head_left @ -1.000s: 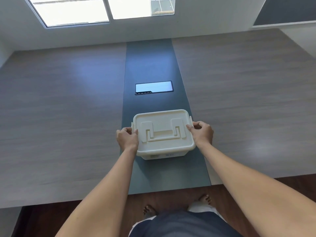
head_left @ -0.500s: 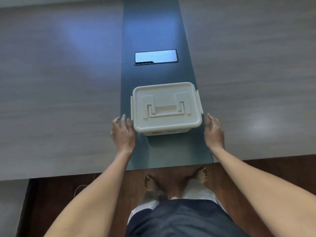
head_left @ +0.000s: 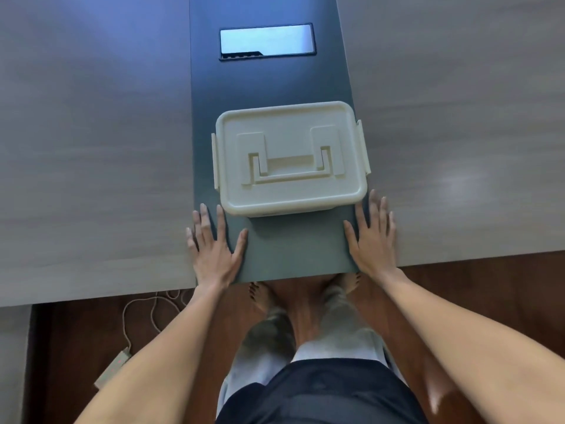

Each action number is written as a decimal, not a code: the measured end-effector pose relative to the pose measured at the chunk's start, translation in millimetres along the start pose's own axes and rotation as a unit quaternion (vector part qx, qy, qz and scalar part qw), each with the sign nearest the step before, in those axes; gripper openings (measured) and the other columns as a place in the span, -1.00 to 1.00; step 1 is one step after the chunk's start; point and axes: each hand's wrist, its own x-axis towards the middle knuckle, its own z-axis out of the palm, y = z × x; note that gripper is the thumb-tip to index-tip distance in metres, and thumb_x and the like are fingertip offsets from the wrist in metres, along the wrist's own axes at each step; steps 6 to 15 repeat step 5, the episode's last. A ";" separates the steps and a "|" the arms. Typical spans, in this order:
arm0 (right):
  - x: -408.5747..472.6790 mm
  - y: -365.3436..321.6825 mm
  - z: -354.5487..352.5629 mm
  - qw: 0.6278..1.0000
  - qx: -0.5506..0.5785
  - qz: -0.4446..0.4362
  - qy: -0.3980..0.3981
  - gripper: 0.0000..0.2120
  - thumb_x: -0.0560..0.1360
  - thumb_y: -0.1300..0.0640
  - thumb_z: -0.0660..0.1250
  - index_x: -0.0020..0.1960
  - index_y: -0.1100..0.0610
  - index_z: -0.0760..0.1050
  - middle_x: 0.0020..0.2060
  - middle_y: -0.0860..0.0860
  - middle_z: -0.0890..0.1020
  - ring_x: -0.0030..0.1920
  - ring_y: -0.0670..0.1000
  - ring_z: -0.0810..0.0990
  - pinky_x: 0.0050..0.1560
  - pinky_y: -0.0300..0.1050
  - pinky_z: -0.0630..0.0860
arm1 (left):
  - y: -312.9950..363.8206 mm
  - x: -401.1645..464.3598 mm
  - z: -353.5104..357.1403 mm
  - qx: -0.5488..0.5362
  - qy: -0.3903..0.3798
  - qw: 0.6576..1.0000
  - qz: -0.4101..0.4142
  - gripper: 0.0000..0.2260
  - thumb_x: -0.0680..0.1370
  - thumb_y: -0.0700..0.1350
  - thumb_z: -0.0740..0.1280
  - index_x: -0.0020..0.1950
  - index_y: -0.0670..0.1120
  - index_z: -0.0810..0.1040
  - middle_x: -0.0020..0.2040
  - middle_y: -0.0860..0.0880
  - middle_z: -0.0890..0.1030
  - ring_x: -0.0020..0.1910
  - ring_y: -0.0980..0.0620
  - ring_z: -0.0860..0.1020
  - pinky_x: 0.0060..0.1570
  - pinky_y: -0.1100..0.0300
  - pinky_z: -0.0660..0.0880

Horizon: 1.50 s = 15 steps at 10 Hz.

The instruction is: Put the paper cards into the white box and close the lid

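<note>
The white box [head_left: 290,160] stands on the table's dark centre strip [head_left: 269,84] with its lid on and both side latches down. A flat handle lies folded on the lid. My left hand [head_left: 212,249] rests palm down on the table just in front of the box's near left corner, fingers spread, holding nothing. My right hand [head_left: 373,237] lies flat the same way by the near right corner, apart from the box. No paper cards are visible; the box's inside is hidden by the lid.
A rectangular glossy cable hatch [head_left: 266,41] sits in the dark strip beyond the box. Grey wood-grain table surface [head_left: 91,142] spreads left and right. The near table edge runs just behind my wrists; below it a power strip [head_left: 114,367] with a cord lies on the floor.
Both hands let go of the box's side latches, drew back toward me and now lie flat on the table. The camera tilted down; the box stayed in place.
</note>
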 end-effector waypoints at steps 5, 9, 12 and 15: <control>4.6 -18.8 -34.5 0.930 0.338 0.108 0.097 -0.55 0.69 -0.06 0.03 0.57 -0.08 0.15 0.60 -0.05 0.10 0.59 -0.05 0.05 0.55 0.21 0.01 | -0.4 -0.9 5.9 0.013 0.041 0.999 0.003 -0.29 0.61 0.33 0.01 0.65 -0.01 0.02 0.67 -0.12 -0.09 0.65 -0.11 -0.10 0.57 -0.17 -0.05; 4.6 -18.8 -34.5 0.930 0.338 0.108 0.097 -0.55 0.69 -0.06 0.03 0.57 -0.08 0.15 0.60 -0.05 0.10 0.59 -0.05 0.05 0.55 0.21 0.01 | -0.4 -0.9 5.9 0.013 0.041 0.999 0.003 -0.29 0.61 0.33 0.01 0.65 -0.01 0.02 0.67 -0.12 -0.09 0.65 -0.11 -0.10 0.57 -0.17 -0.05; 4.6 -18.8 -34.5 0.930 0.338 0.108 0.097 -0.55 0.69 -0.06 0.03 0.57 -0.08 0.15 0.60 -0.05 0.10 0.59 -0.05 0.05 0.55 0.21 0.01 | -0.4 -0.9 5.9 0.013 0.041 0.999 0.003 -0.29 0.61 0.33 0.01 0.65 -0.01 0.02 0.67 -0.12 -0.09 0.65 -0.11 -0.10 0.57 -0.17 -0.05; 4.6 -18.8 -34.5 0.930 0.338 0.108 0.097 -0.55 0.69 -0.06 0.03 0.57 -0.08 0.15 0.60 -0.05 0.10 0.59 -0.05 0.05 0.55 0.21 0.01 | -0.4 -0.9 5.9 0.013 0.041 0.999 0.003 -0.29 0.61 0.33 0.01 0.65 -0.01 0.02 0.67 -0.12 -0.09 0.65 -0.11 -0.10 0.57 -0.17 -0.05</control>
